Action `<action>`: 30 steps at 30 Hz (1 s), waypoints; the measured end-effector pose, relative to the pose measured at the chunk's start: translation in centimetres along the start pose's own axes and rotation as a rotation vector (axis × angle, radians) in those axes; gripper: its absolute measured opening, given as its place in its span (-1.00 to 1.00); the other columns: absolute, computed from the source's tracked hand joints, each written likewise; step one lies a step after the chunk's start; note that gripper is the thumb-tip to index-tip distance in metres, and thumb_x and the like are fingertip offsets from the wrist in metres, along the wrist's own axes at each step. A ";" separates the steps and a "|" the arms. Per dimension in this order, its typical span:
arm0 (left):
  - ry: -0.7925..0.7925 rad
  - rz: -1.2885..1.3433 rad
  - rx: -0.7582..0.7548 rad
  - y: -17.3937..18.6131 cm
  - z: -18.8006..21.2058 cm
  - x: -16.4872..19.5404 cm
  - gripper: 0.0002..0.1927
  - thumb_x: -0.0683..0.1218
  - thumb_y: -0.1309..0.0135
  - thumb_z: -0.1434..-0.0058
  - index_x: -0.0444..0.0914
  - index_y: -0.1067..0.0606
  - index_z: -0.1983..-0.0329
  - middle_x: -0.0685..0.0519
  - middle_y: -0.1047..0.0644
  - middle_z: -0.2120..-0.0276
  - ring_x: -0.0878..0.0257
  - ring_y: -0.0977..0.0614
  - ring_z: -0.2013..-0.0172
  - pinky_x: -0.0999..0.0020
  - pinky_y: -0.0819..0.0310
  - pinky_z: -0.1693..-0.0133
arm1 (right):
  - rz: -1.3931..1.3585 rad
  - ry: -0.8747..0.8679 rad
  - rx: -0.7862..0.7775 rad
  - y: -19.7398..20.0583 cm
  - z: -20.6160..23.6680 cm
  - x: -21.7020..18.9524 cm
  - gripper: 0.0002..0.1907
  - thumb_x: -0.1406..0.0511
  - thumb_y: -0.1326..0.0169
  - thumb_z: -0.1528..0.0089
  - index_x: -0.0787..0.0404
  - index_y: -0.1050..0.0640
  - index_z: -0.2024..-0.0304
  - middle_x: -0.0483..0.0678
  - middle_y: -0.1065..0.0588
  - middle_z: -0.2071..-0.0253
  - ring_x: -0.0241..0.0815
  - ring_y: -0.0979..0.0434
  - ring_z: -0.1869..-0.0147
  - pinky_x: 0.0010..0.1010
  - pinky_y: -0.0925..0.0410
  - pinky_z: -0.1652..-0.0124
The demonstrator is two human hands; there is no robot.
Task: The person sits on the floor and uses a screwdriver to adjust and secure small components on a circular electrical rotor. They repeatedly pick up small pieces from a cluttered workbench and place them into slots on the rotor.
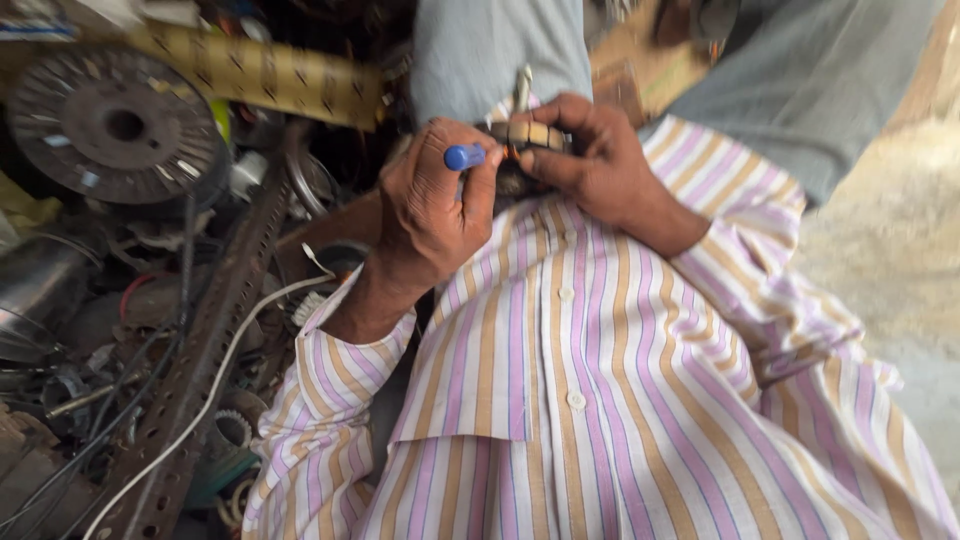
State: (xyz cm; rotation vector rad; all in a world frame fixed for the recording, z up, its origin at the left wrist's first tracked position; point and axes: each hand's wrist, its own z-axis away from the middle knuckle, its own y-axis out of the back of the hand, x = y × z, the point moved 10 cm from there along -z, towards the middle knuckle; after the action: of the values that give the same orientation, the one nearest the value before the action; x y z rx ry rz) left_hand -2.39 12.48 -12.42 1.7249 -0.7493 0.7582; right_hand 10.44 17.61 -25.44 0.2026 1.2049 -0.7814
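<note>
My left hand [432, 205] is curled around a tool with a blue handle [463, 156], whose tip points toward a small metal part. My right hand [590, 160] grips that part, a motor armature [528, 133] with tan segments and a thin steel shaft sticking up. Both hands meet just above my chest, over my striped shirt [600, 380] with white, purple and tan stripes. The lower half of the armature is hidden behind my fingers.
To the left lies a heap of scrap: a round metal disc [115, 125], a perforated steel angle bar [205, 350], a white cable [215, 385], a yellow patterned tube [265, 75]. My grey trouser legs [810, 80] are at the top. Pale ground [900, 240] lies at right.
</note>
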 end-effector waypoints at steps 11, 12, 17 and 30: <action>0.155 0.210 -0.078 -0.4 -2.7 -1.7 -0.90 -0.29 -0.04 -0.37 -0.33 -0.41 0.08 -0.03 -0.52 0.33 0.12 -0.62 0.35 0.20 -0.53 0.28 | -0.341 -0.117 -0.057 0.4 -0.6 1.6 -0.68 0.52 -0.18 -0.25 0.36 -0.55 -0.07 -0.11 -0.56 0.06 -0.34 -0.57 -0.01 -0.51 -0.45 -0.03; 0.235 0.296 -0.041 0.0 -2.7 -2.9 -0.92 -0.29 -0.03 -0.38 -0.33 -0.42 0.10 0.00 -0.53 0.34 0.15 -0.63 0.38 0.24 -0.55 0.31 | -0.356 -0.145 -0.048 0.5 -0.7 2.0 -0.69 0.51 -0.17 -0.24 0.36 -0.55 -0.06 -0.10 -0.58 0.08 -0.33 -0.58 0.03 -0.50 -0.46 0.00; -0.230 -0.169 -0.535 -5.3 0.4 2.0 -0.98 -0.19 -0.03 -0.09 -0.23 -0.47 0.44 -0.04 -0.50 0.45 0.03 -0.59 0.40 0.14 -0.50 0.34 | -0.379 -0.217 0.003 1.1 -1.1 2.6 -0.68 0.51 -0.17 -0.22 0.36 -0.56 -0.04 -0.08 -0.61 0.15 -0.33 -0.58 0.13 -0.50 -0.46 0.11; -0.260 -0.570 -0.146 3.6 -15.8 -2.2 -0.96 -0.23 -0.03 -0.24 -0.28 -0.50 0.28 -0.08 -0.52 0.36 0.07 -0.57 0.33 0.13 -0.51 0.25 | -0.259 -0.110 -0.042 1.2 -1.9 0.3 -0.67 0.51 -0.18 -0.20 0.41 -0.58 -0.04 0.00 -0.64 0.13 -0.28 -0.62 0.11 -0.47 -0.48 0.05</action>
State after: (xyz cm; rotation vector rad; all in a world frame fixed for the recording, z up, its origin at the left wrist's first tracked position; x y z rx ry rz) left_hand -8.57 27.12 -8.36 1.7959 -0.4296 0.0885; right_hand 9.81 19.34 -26.67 -0.0326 1.1553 -0.9785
